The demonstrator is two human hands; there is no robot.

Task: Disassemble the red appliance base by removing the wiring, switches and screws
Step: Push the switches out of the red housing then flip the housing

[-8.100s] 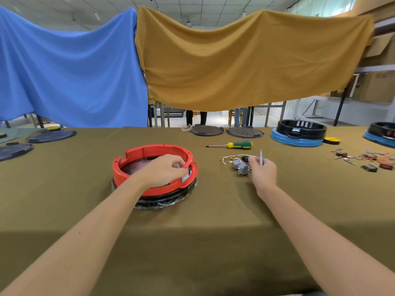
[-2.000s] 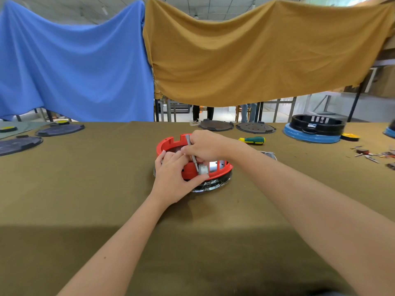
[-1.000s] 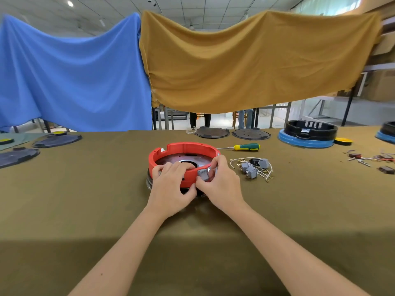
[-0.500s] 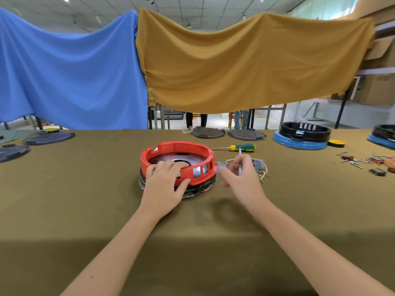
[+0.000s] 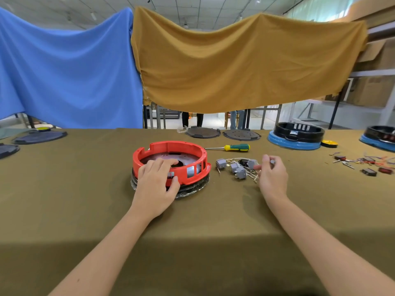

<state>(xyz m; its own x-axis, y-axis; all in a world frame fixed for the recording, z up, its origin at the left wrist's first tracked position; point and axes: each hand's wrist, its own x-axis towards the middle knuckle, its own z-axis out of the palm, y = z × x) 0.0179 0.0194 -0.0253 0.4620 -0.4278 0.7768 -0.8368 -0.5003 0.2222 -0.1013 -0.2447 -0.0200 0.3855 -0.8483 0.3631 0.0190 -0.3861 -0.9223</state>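
The red appliance base (image 5: 171, 147) stands on a black foil-wrapped ring at the table's middle, with open slots in its near wall. My left hand (image 5: 157, 184) grips its near rim, fingers curled over into the inside and thumb on the outer wall. To the right lies a pile of grey switches with pale wires (image 5: 237, 168). My right hand (image 5: 272, 178) hovers at the pile's right edge and pinches a thin grey tool (image 5: 272, 161), of which only the end shows. Its forefinger reaches toward a grey switch (image 5: 251, 164).
A green and yellow screwdriver (image 5: 233, 147) lies behind the pile. Two dark round plates (image 5: 203, 132) sit at the far edge. Black and blue bases (image 5: 296, 136) stand at far right, with small red and black parts (image 5: 363, 165) nearby. Dark plates (image 5: 39, 136) lie at far left.
My right hand drew a grey switch out of the base's near wall and carried it right to the pile. My left hand stayed on the rim.
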